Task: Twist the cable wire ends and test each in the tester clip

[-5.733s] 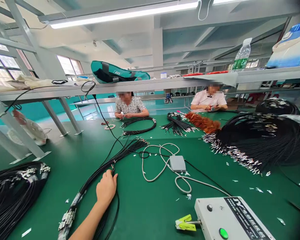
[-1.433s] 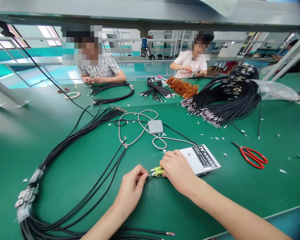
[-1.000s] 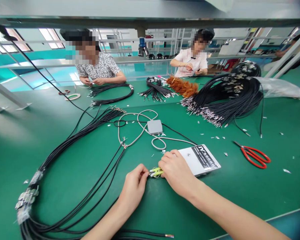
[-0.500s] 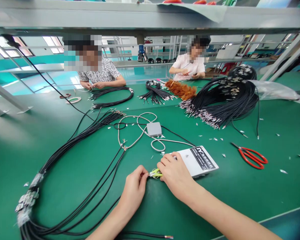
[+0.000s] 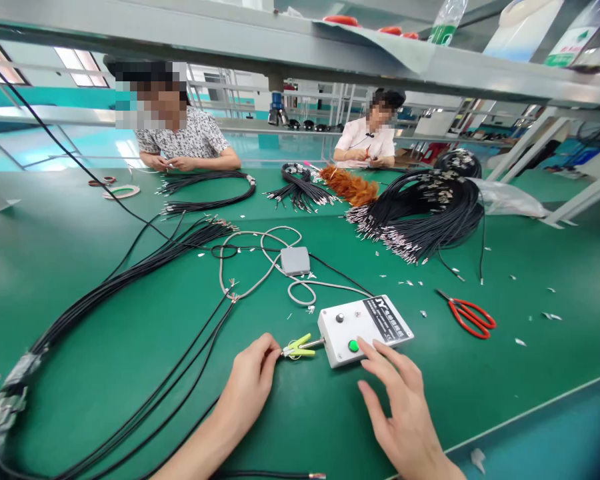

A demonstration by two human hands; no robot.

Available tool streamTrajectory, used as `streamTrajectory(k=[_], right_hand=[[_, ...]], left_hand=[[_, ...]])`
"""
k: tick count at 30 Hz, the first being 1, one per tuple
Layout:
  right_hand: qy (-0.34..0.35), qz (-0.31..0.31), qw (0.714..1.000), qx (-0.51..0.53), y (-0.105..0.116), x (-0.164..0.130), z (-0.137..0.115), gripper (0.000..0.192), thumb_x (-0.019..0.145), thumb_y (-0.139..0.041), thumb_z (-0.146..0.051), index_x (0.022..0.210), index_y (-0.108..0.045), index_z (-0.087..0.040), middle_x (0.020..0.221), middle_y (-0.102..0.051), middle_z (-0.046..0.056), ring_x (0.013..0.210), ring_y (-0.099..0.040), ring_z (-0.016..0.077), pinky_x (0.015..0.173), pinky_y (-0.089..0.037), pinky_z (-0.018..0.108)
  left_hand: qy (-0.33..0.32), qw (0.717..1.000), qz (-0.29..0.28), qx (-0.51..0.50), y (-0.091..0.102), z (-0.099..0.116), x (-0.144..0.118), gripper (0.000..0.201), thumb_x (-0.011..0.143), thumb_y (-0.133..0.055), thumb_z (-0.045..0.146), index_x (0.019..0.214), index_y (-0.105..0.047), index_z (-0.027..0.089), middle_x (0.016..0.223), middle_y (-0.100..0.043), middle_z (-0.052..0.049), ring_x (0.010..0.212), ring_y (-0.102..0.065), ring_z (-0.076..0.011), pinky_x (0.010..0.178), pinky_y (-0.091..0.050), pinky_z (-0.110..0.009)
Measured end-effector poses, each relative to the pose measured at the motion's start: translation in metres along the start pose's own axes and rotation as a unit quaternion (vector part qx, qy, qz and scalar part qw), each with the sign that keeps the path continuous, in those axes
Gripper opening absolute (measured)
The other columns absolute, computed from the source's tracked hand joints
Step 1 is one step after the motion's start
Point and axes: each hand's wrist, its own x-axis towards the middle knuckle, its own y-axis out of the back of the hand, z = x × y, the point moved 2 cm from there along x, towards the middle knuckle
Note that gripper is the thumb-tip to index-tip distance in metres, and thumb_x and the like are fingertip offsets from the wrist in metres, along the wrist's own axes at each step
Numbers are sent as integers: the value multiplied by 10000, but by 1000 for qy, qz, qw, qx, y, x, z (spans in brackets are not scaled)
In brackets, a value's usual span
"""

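Observation:
My left hand [image 5: 257, 363] is closed in a pinch on the end of a black cable [image 5: 200, 420], whose length runs back under my wrist. Its fingertips are right at the jaws of a yellow-green clip [image 5: 300, 347], which sits on a metal shaft out of the white control box [image 5: 330, 333]. A green button [image 5: 353, 346] and a black knob [image 5: 339, 318] are on the box's top. My right hand [image 5: 403, 407] has its fingers spread and holds nothing; the index fingertip is at the button's edge, whether touching I cannot tell.
Red-handled scissors [image 5: 473, 319] lie right of the box. A grey pedal-like block [image 5: 295, 261] with a looped grey cord sits behind it. Black cable bundles [image 5: 420, 213] lie at the back right, others at left. Two people work across the green table [image 5: 145, 320]. A metal shelf [image 5: 205, 43] crosses overhead.
My right hand has let go of the clip and moved right and down to the button, its fingers opening. The left hand keeps its pinch by the clip. The camera view has shifted.

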Motion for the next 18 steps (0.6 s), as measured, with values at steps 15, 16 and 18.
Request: streamTrajectory(k=[15,16,18], right_hand=[[12,54,995,79,16,29,-30,276,904,-529,-147,1149,-584,-261,1211,-673,71,1133,-606,246,911,-498,429],[24,61,993,101,28,36,-40,301,894,-531,-136,1151,-582,-284,1195,-680,66,1103,-628,245,884,-523,424],[86,109,983,116,55,43,-60,291,877,-538,-165,1087,-611,-353,1100,-717,46,986,-680,259,785,-558,426]], left_hand=[[27,997,-12,-70,30,-5,-14,115,862,-495,307,859,-545,203,732,-588,-1,636,-557,-155,600,-452,-249],[26,996,-16,-86,30,-5,-16,119,836,-525,294,901,-556,198,775,-614,-14,670,-581,-160,630,-474,-256],[17,996,-14,-84,33,-6,-19,154,798,-550,261,935,-572,193,824,-642,-33,726,-610,-174,684,-499,-274]])
